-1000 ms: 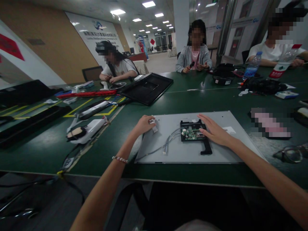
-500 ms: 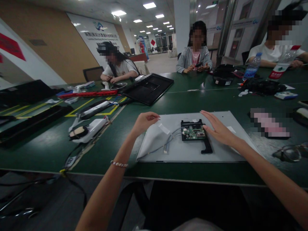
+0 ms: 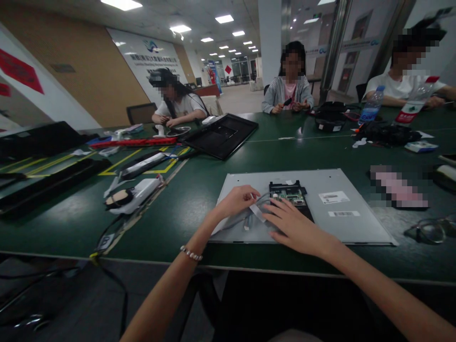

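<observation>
A flat grey display panel [image 3: 356, 228] lies on the green table in front of me, its back up. On it sits a black plastic bracket [image 3: 303, 209] with a green circuit board [image 3: 292, 195]. Grey cables [image 3: 261, 198] run left from the board. My left hand [image 3: 239, 200] is over the panel's left part, fingertips pinched at a white strip [image 3: 257, 213] beside the cables. With fingers spread, my right hand [image 3: 294, 223] is low over the bracket and covers part of the board. Whether its fingertips touch the cables I cannot tell.
A black monitor housing [image 3: 223, 135] lies farther back. To the left are a white power strip [image 3: 142, 194] and long black frame parts [image 3: 53, 185]. Glasses [image 3: 429, 231] and a pink-cased phone [image 3: 399, 187] are at the right, bottles [image 3: 372, 107] behind. Three people sit across the table.
My left hand has moved right and nearer to me, with the white strip beside it. My right hand has shifted left and down across the bracket, uncovering labels on the panel's right side.
</observation>
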The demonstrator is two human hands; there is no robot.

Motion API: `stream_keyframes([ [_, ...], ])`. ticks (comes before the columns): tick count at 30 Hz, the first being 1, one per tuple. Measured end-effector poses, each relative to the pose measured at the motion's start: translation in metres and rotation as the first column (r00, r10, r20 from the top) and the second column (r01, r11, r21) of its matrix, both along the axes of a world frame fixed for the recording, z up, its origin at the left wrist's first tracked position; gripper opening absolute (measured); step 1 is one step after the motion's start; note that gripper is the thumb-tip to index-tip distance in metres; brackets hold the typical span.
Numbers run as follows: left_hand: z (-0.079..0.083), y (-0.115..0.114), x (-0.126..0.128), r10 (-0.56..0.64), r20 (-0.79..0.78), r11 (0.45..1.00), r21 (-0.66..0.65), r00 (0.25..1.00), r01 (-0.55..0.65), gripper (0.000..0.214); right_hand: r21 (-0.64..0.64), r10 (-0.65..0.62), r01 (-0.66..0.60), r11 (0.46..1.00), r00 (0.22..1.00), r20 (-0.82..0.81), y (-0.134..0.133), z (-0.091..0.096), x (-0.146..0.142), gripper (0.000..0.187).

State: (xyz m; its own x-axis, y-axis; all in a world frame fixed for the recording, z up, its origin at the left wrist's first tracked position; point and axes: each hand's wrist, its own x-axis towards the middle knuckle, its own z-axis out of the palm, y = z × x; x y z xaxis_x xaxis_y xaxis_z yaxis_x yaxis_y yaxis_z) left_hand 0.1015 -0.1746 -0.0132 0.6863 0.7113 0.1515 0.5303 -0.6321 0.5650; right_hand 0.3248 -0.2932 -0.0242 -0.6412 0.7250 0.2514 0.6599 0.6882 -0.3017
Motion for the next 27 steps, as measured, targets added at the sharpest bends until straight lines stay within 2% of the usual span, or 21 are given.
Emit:
stream_keyframes([
  [4, -0.003, -0.002, -0.001, 0.004, -0.019, 0.999, 0.052, 1.0, -0.003, 0.023, 0.017, 0.019, -0.019, 1.0, 1.0, 0.003, -0.005, -0.002, -0.01, 0.047],
  [7, 0.003, -0.011, -0.001, 0.052, -0.042, 0.984, 0.173, 0.998, -0.044, 0.027, 0.046, 0.016, -0.015, 0.999, 0.999, -0.028, -0.009, -0.006, -0.014, 0.048],
  [10, 0.013, -0.03, -0.002, 0.153, -0.042, 0.941, 0.311, 0.987, -0.132, 0.029, 0.074, 0.024, -0.02, 0.997, 0.998, -0.062, -0.012, -0.01, -0.015, 0.052],
  [14, 0.018, -0.069, 0.004, 0.333, 0.036, 0.856, 0.408, 0.942, -0.317, 0.024, 0.11, 0.05, -0.043, 0.993, 0.997, -0.065, -0.012, -0.014, -0.017, 0.056],
  [16, 0.013, -0.088, 0.012, 0.408, 0.017, 0.825, 0.42, 0.913, -0.377, 0.023, 0.126, 0.059, -0.051, 0.991, 0.996, -0.064, -0.012, -0.015, -0.018, 0.058],
  [19, 0.001, -0.105, 0.025, 0.472, -0.065, 0.815, 0.414, 0.879, -0.406, 0.026, 0.134, 0.065, -0.056, 0.989, 0.995, -0.07, -0.013, -0.019, -0.021, 0.061],
  [23, -0.017, -0.102, 0.033, 0.536, -0.121, 0.802, 0.383, 0.835, -0.459, 0.032, 0.101, 0.078, -0.071, 0.992, 0.995, -0.066, -0.014, -0.022, -0.022, 0.062],
  [27, -0.026, -0.092, 0.03, 0.517, -0.106, 0.823, 0.333, 0.849, -0.46, 0.034, 0.083, 0.076, -0.069, 0.994, 0.994, -0.077, -0.016, -0.023, -0.023, 0.064],
])
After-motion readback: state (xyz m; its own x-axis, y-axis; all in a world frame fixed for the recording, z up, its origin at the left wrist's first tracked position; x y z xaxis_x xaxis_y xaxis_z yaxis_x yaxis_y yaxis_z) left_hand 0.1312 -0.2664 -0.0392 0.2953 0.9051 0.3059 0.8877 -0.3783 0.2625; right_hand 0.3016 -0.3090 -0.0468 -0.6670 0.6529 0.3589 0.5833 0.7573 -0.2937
